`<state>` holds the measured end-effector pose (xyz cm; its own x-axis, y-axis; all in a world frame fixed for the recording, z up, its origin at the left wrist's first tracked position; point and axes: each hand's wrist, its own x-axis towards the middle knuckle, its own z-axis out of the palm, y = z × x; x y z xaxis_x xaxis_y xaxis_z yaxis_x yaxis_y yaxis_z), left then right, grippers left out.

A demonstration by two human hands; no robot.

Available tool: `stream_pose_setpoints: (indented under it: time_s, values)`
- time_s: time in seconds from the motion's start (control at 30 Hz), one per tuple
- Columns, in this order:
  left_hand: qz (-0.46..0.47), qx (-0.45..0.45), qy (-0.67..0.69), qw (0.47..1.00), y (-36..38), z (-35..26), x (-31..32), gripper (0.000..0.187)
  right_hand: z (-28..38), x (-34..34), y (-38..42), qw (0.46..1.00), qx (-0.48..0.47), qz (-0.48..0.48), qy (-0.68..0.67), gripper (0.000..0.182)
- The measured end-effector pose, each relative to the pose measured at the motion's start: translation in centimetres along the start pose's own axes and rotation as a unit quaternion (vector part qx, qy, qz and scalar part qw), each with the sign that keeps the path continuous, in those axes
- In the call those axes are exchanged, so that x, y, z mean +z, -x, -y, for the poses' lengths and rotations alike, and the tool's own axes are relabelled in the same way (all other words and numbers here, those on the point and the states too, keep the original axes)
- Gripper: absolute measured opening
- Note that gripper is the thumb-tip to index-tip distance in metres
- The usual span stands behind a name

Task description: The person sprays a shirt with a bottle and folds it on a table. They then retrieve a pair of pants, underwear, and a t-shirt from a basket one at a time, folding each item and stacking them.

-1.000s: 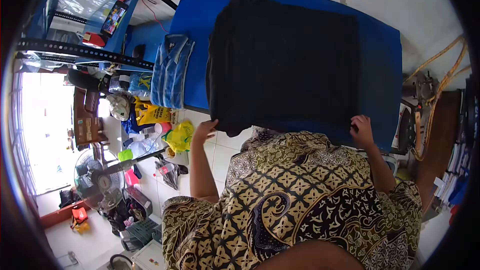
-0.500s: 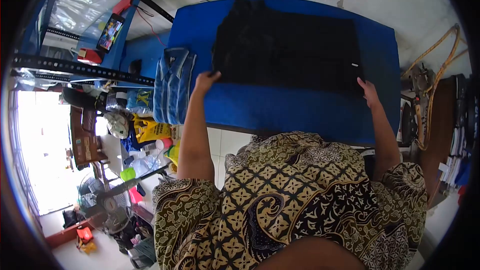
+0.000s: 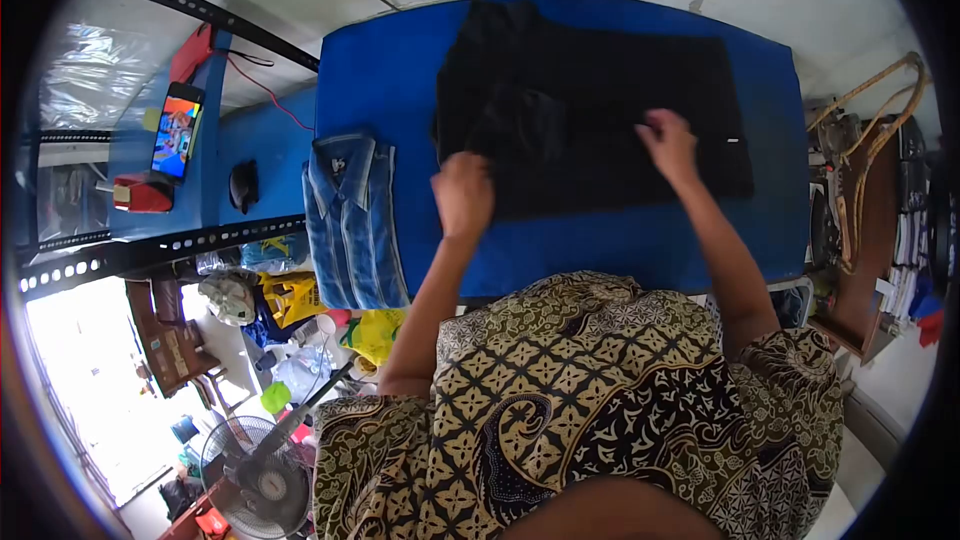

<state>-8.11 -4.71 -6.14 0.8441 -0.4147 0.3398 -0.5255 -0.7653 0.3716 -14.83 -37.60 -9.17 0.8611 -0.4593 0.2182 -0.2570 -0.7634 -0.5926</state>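
Directly under left hand (image 3: 464,195), right hand (image 3: 674,150) — cloth (image 3: 625,75) (black).

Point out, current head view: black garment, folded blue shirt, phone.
Black garment (image 3: 600,125): head view, middle of the cloth spread on the blue surface.
Folded blue shirt (image 3: 352,230): head view, front below the collar.
Phone (image 3: 178,133): head view, lit screen.

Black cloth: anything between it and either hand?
Nothing visible. The left hand is at the near edge of the black cloth, the right hand over its right half; contact is unclear there. The denim shirt lies left, clear of both.
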Motion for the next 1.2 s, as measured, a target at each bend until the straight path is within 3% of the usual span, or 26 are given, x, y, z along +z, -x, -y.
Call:
stream_pose_setpoints:
  time_s: [0.07,0.1,0.13,0.23,0.27,0.3,0.33,0.37,0.43,0.47,0.5,0.53,0.57,0.63,0.67,0.73,0.77,0.8,0.9,0.97,1.03,1.1,1.17,1.2]
  values:
    - [0.076,-0.034,0.066,0.994,-0.7,-2.6,1.8,0.009,4.7,3.6,-1.3,0.989,0.041,0.112,-0.092,0.043]
    - [0.119,-0.079,0.108,0.984,-0.7,-2.6,2.6,0.01,7.7,4.4,-1.8,0.983,0.061,0.152,-0.086,0.05]
    - [0.122,-0.069,0.095,0.986,-0.7,-2.1,3.3,0.011,9.2,5.9,-2.3,0.977,0.08,0.186,-0.072,0.052]
    - [0.155,-0.147,0.141,0.967,-0.8,-1.2,3.3,0.02,9.2,9.0,-3.5,0.945,0.069,0.278,-0.158,0.041]
    - [0.153,-0.263,0.27,0.914,-1.1,-1.0,3.1,0.027,11.9,5.5,-3.3,0.897,0.05,0.34,-0.278,0.027]
    - [0.144,-0.372,0.389,0.83,-1.4,-0.9,3.0,0.034,11.7,5.2,-1.9,0.908,-0.162,0.256,-0.29,0.019]
    - [0.117,-0.426,0.485,0.755,-1.5,-1.2,2.5,0.047,12.2,1.9,-0.6,0.88,-0.246,0.358,-0.194,0.019]
    - [0.074,-0.491,0.51,0.702,-1.9,-1.3,1.6,0.046,12.8,0.4,1.0,0.845,-0.304,0.433,-0.071,0.022]
    - [0.034,-0.417,0.438,0.795,0.0,2.5,4.8,0.046,10.5,0.9,5.4,0.825,-0.427,0.37,0.014,0.033]
    - [0.036,-0.407,0.424,0.808,0.3,3.5,4.8,0.05,9.8,0.8,6.7,0.832,-0.442,0.331,0.046,0.045]
    - [0.01,-0.393,0.403,0.827,0.6,4.3,4.8,0.048,9.0,0.4,7.4,0.834,-0.44,0.329,0.047,0.045]
    - [-0.017,-0.377,0.381,0.844,0.5,4.4,4.0,0.046,8.3,-0.2,7.9,0.873,-0.387,0.29,0.055,0.047]
    - [0.025,-0.403,0.318,0.858,-0.7,4.0,1.5,0.039,7.5,-0.7,7.9,0.908,-0.333,0.248,0.062,0.049]
    - [-0.12,-0.309,0.21,0.92,-2.4,4.4,-0.3,0.033,4.1,-2.0,7.6,0.952,-0.226,0.184,0.096,0.048]
    - [-0.171,-0.226,0.084,0.955,-3.1,6.0,-0.2,0.034,2.1,-2.8,7.2,0.969,-0.17,0.14,0.114,0.047]
    - [-0.163,-0.18,0.022,0.97,-4.8,9.2,0.7,0.037,-3.7,-2.9,6.7,0.978,-0.097,0.038,0.18,0.044]
    - [-0.05,-0.187,0.02,0.981,-5.3,11.0,0.7,0.037,-6.1,-3.1,6.4,0.974,-0.077,0.002,0.215,0.041]
    - [0.06,-0.192,0.016,0.979,-5.9,12.2,0.6,0.036,-8.0,-3.5,5.8,0.966,-0.06,-0.035,0.248,0.038]
    - [0.185,-0.303,0.264,0.897,-6.8,15.2,-1.1,0.032,-10.0,-4.6,2.7,0.961,-0.002,-0.069,0.268,0.031]
    - [0.192,-0.322,0.252,0.892,-7.0,16.2,-2.6,0.036,-10.2,-5.0,0.2,0.959,-0.026,-0.095,0.265,0.028]
    - [0.279,-0.393,0.16,0.862,-6.4,16.1,-4.3,0.035,-9.5,-6.1,-1.7,0.967,-0.04,-0.094,0.233,0.026]
    - [0.294,-0.391,0.169,0.856,-6.3,15.0,-4.2,0.038,-8.9,-6.6,-4.4,0.967,-0.05,-0.07,0.238,0.026]
    - [0.23,-0.465,0.302,0.8,-6.6,13.2,-5.0,0.041,-9.0,-7.1,-7.3,0.966,-0.061,-0.044,0.247,0.033]
    - [0.233,-0.47,0.296,0.798,-6.4,13.8,-5.4,0.041,-9.4,-7.4,-8.4,0.966,-0.064,-0.029,0.248,0.036]
